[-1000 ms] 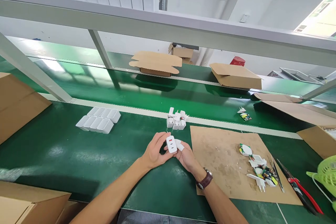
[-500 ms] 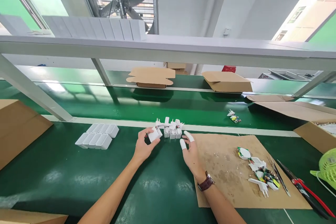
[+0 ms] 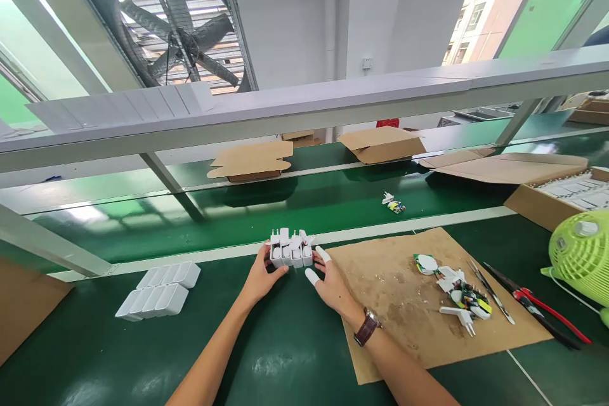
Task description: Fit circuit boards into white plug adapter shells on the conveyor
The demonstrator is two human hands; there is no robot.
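The white charger (image 3: 276,258) that the left hand (image 3: 259,280) held apart from the row of white chargers (image 3: 297,257) half a second ago now stands at that row's left end. The left hand curls around this end; whether it grips, I cannot tell. The right hand (image 3: 332,285), thumb and forefinger parted, is just beside the row's right end. Brown paper (image 3: 366,263) lies right of the row, white cases (image 3: 166,299) left.

"304" on a grey panel (image 3: 447,122)
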